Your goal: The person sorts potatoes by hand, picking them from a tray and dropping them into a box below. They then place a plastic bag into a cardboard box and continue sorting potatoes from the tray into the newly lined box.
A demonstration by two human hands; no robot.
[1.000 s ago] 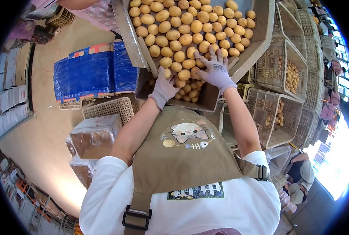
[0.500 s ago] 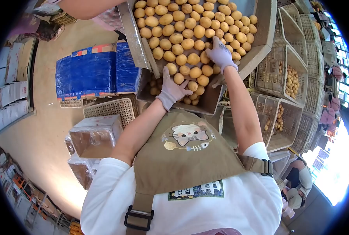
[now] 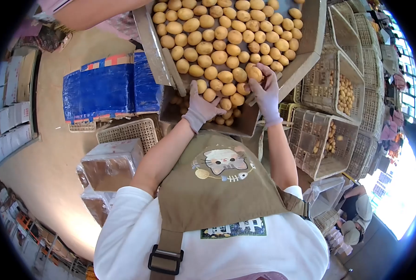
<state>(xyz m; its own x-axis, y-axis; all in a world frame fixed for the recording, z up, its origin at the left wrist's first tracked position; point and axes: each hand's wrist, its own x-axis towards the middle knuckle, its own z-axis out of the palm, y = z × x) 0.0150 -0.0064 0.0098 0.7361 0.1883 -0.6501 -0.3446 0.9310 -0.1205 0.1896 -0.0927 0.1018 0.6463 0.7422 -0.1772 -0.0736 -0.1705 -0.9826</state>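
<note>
Loads of crates (image 3: 318, 86) stacked off to the right. Pinching one potato (image 3: 254, 73) in the right hand (image 3: 267, 92) at the near end of the tray (image 3: 307, 58), with the left hand (image 3: 201, 109) spread beside other potatoes (image 3: 211, 73) above the box (image 3: 248, 120).

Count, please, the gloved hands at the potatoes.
2: the left hand, spread at the tray's lower opening, and the right hand, which holds a potato. Another person's arm shows at the top left, but its hand is out of view.
</note>
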